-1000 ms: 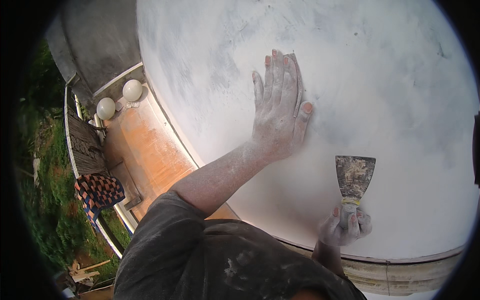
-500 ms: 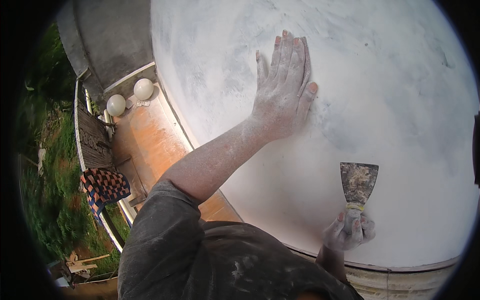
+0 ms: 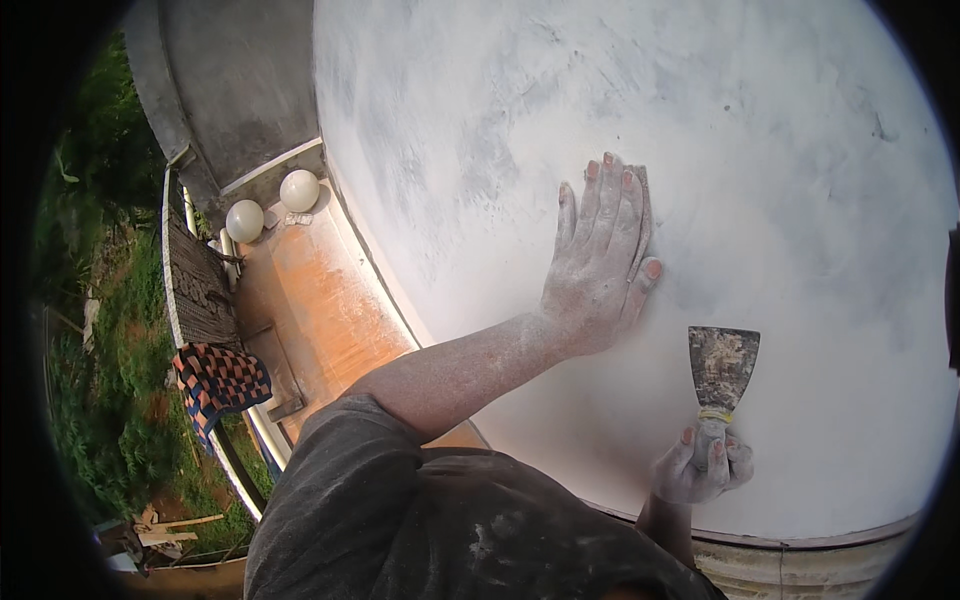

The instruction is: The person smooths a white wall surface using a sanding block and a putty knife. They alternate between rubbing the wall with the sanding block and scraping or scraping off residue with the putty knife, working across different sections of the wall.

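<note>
My left hand (image 3: 598,265) lies flat against a whitish, dust-coated wall (image 3: 800,240), its fingers stretched upward. Under the palm and fingers it presses a piece of sandpaper (image 3: 643,205); only a thin edge of that sheet shows, between the forefinger and the thumb, and the rest is hidden. Lower and to the right, my right hand (image 3: 690,475) is closed round the handle of a putty knife (image 3: 723,365). The knife stands upright, its wide blade stained with dried filler and apart from the wall's left-hand work spot. White dust covers both hands.
To the left runs an orange-tiled floor (image 3: 320,300) with two white globes (image 3: 299,190) at its far corner. A railing (image 3: 195,285) carries a checkered cloth (image 3: 222,380). Beyond it is green planting (image 3: 110,400). A grey wall (image 3: 245,80) stands at the far end.
My left hand has slid down the wall and a little to the right with the sandpaper. The right hand and putty knife have barely moved. The view has shifted slightly.
</note>
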A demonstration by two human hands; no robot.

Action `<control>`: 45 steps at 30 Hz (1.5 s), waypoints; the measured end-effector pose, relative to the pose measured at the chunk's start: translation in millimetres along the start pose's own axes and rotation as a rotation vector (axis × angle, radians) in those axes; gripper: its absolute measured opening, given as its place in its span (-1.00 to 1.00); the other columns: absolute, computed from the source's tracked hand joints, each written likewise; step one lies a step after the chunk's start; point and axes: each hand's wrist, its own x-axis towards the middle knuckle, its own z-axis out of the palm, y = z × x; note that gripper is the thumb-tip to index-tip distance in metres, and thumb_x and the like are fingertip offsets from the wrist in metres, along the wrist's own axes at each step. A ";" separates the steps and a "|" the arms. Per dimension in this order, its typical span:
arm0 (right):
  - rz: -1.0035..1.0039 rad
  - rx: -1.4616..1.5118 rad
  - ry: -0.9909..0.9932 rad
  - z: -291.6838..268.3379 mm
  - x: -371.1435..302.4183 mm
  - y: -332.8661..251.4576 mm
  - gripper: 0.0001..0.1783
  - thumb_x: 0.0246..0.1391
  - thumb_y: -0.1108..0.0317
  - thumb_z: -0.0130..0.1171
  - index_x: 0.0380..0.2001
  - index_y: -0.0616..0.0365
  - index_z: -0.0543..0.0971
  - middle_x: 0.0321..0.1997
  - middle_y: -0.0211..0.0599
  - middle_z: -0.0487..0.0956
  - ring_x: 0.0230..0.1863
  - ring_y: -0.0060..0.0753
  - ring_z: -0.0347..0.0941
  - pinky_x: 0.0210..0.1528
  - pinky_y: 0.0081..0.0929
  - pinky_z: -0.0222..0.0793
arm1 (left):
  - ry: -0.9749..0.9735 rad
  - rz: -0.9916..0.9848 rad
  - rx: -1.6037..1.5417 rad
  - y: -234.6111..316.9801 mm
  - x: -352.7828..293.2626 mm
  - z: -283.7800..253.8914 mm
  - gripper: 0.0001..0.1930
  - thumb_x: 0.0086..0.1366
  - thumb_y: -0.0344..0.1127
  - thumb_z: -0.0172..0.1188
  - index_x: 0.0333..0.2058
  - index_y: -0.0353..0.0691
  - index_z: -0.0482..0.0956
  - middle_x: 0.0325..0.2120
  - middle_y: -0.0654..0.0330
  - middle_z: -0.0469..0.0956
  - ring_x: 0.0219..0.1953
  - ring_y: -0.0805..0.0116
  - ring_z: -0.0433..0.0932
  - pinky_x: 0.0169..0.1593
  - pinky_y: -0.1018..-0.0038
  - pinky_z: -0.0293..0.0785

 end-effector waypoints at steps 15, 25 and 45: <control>-0.063 -0.001 0.006 -1.1 -6.4 1.0 -0.55 0.17 0.41 0.36 0.10 0.08 0.48 -0.04 -0.08 0.32 -0.09 -0.17 0.35 -0.15 -0.28 0.41 | -0.007 -0.002 0.156 -17.1 42.5 -26.5 -0.27 0.58 -0.05 -0.28 0.45 -0.52 -0.22 0.47 -0.39 -0.27 0.54 -0.34 -0.37 0.43 -0.39 -0.45; 0.015 -0.032 -0.006 1.6 -1.6 -3.1 -0.48 0.15 0.38 0.32 0.17 -0.18 0.45 -0.02 -0.36 0.30 -0.16 -0.23 0.28 -0.23 -0.37 0.29 | -0.012 -0.130 0.145 -25.2 50.5 -32.4 -0.30 0.59 -0.11 -0.32 0.47 -0.47 -0.27 0.50 -0.30 -0.29 0.56 -0.19 -0.39 0.46 -0.33 -0.50; -0.030 0.016 0.030 1.5 -5.2 -3.8 -0.60 0.13 0.38 0.40 0.01 0.10 0.53 -0.05 -0.11 0.37 -0.05 -0.14 0.34 -0.09 -0.26 0.39 | -0.023 -0.019 0.085 -18.2 40.8 -27.7 -0.31 0.59 -0.08 -0.32 0.46 -0.49 -0.19 0.48 -0.36 -0.24 0.55 -0.29 -0.36 0.42 -0.41 -0.48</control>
